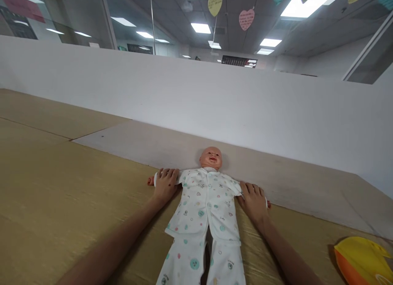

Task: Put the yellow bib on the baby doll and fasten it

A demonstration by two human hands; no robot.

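A baby doll (212, 157) lies face up in a white printed top (207, 207) and matching trousers (184, 258). Its arms are spread out sideways, with a small doll hand (150, 180) showing past the left cuff. My left hand (166, 184) is closed over the sleeve on the left side, fingers curled across the doll's arm. Over the opposite sleeve, my right hand (253, 197) is wrapped in the same way, and only a bit of the doll's hand (269, 204) shows beyond it. The undersides of both grips are hidden. Between the trouser legs there is a dark gap.
The doll rests on a tan padded mat (107, 186), its head on a paler strip (147, 141) by a low white wall (196, 96). A yellow and orange item (362, 258) lies at the lower right. Paper hearts (246, 19) hang on the glass above.
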